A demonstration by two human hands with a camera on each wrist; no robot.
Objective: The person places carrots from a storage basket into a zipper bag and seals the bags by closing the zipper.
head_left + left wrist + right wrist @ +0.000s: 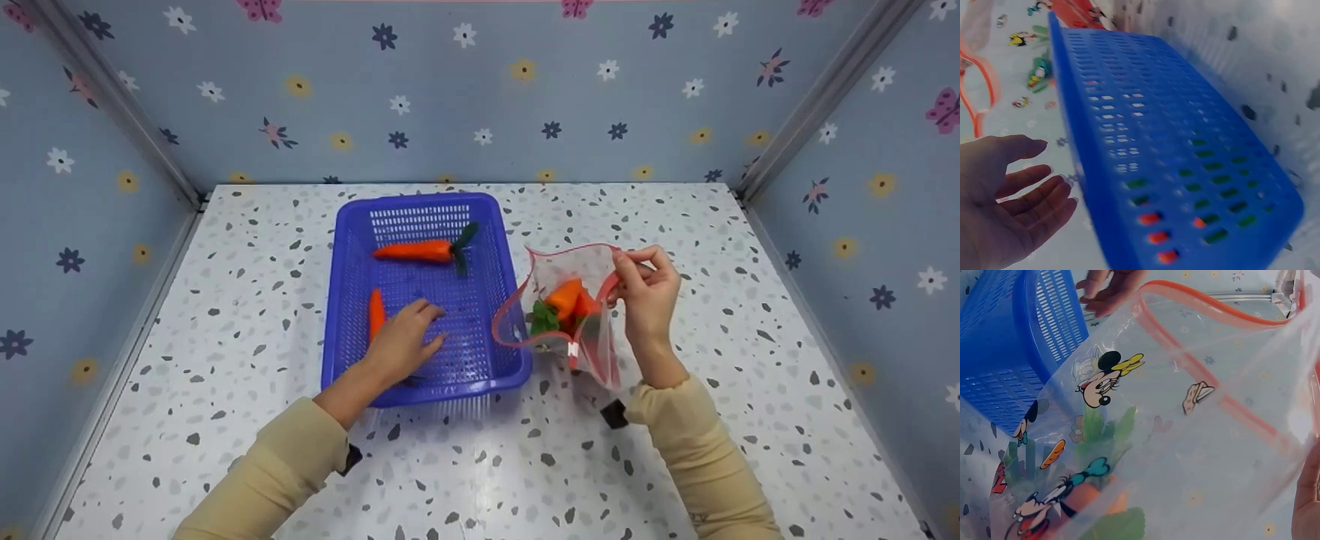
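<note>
A blue plastic basket holds an orange carrot with a green top at its back. Another carrot lies along the left side, partly hidden by my left hand. That hand reaches over the basket with fingers loosely spread, holding nothing; the left wrist view shows the same hand beside the basket wall. My right hand pinches the red-edged rim of a clear zip bag, whose mouth gapes. Inside the bag are orange vegetables with green leaves. Cartoon figures are printed on the bag.
Basket and bag stand side by side on a white speckled tabletop. Blue flowered panels wall it in at the back and both sides. The bag's near edge overlaps the basket's right rim in the head view.
</note>
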